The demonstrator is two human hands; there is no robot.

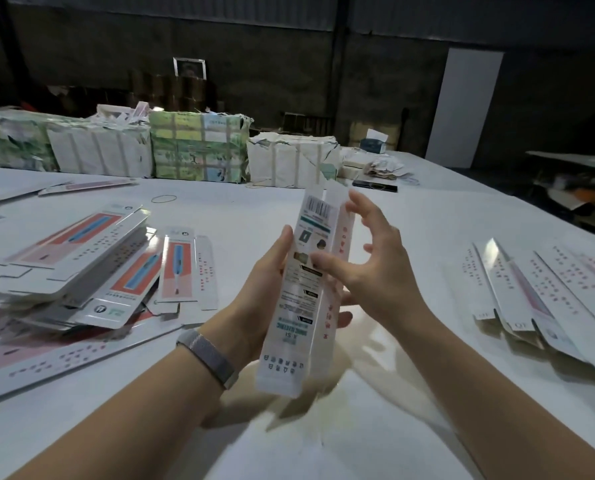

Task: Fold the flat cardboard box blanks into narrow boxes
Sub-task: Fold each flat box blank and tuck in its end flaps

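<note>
A long narrow white box (301, 306) with a barcode near its far end and green print is held tilted above the table, partly folded into shape. My left hand (265, 289) grips it from the left side, thumb on the printed face, fingers wrapped behind. My right hand (368, 261) hovers at its right side with fingers spread and loosely curved, the thumb tip touching the printed face. A heap of flat box blanks (81, 271) with red and blue print lies at the left. Several folded narrow boxes (545, 299) lie in a row at the right.
The white table (240, 209) carries wrapped paper bundles (199, 147) along its far edge. A rubber band (164, 198) and a dark flat object (375, 185) lie beyond the box. A white panel (462, 109) leans on the dark back wall. A metal band is on my left wrist.
</note>
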